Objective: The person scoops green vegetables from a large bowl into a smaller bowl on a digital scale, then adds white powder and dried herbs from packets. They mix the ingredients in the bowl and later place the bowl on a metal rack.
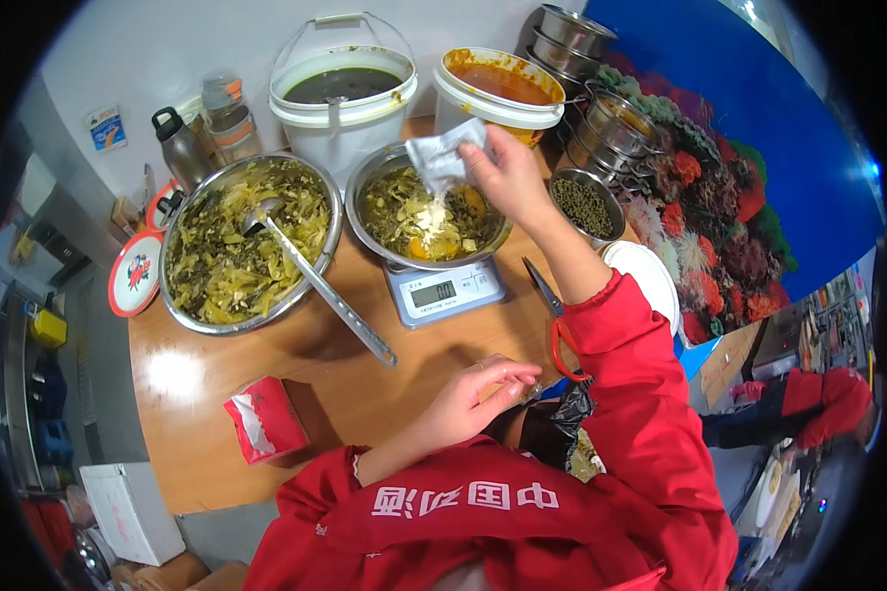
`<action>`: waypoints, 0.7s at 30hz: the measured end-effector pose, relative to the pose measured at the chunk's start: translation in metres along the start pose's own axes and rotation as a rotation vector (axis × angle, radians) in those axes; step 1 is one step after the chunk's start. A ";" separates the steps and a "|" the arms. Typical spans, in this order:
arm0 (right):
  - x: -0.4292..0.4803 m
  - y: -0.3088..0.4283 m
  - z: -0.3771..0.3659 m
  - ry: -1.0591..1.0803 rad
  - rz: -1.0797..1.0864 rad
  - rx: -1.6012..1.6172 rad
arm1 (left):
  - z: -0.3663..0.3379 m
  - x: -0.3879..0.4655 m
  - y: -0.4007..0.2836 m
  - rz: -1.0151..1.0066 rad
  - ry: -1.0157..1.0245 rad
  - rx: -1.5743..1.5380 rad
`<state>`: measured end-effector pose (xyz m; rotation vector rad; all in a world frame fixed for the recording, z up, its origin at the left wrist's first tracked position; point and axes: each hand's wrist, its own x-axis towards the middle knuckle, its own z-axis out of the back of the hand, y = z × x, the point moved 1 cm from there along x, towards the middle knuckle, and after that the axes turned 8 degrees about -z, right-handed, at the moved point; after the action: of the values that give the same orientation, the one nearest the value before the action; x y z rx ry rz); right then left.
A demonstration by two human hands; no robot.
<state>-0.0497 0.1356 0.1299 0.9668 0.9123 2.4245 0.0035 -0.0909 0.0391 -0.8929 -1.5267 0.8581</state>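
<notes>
My right hand [506, 173] grips a small white packet [447, 154], tipped over a metal bowl [362, 233] of chopped pickled greens. White powder [432, 219] lies in a heap on the greens and falls from the packet. Under the bowl is a digital kitchen scale [449, 293]. Near the table's front edge my left hand [488, 391] is held with its fingers loosely apart; its underside is hidden, and a bit of clear plastic shows by the fingertips. At the left a larger metal bowl [266, 323] holds more chopped greens, with a long-handled metal ladle [332, 295] resting in it.
Two white buckets [347, 122] [499, 103] of dark liquid and red-orange sauce stand behind. Scissors [558, 325] with red handles and a cup of green peppercorns [582, 207] lie right. A red tissue pack [267, 419] is front left. A person [820, 406] bends over at the far right.
</notes>
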 end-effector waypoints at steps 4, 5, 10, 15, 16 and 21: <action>0.011 -0.001 0.005 0.021 0.037 -0.018 | -0.002 -0.014 -0.034 -0.263 0.319 0.402; 0.014 -0.003 0.008 0.039 -0.017 0.035 | -0.004 -0.022 -0.047 -0.257 0.295 0.455; 0.028 -0.008 0.012 0.195 0.051 0.069 | 0.011 -0.047 -0.146 -0.271 0.201 0.837; 0.027 -0.001 0.018 0.310 0.123 -0.049 | 0.096 0.041 -0.197 -0.357 0.046 1.429; 0.027 0.002 0.019 0.322 0.120 -0.040 | 0.111 0.064 -0.187 -0.267 0.051 1.569; 0.020 0.018 0.024 0.364 0.184 0.028 | 0.144 0.145 -0.120 -0.178 0.031 1.744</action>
<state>-0.0483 0.1442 0.1650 0.6509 1.0163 2.8107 -0.1639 -0.0227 0.1922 0.5106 -0.3541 1.5211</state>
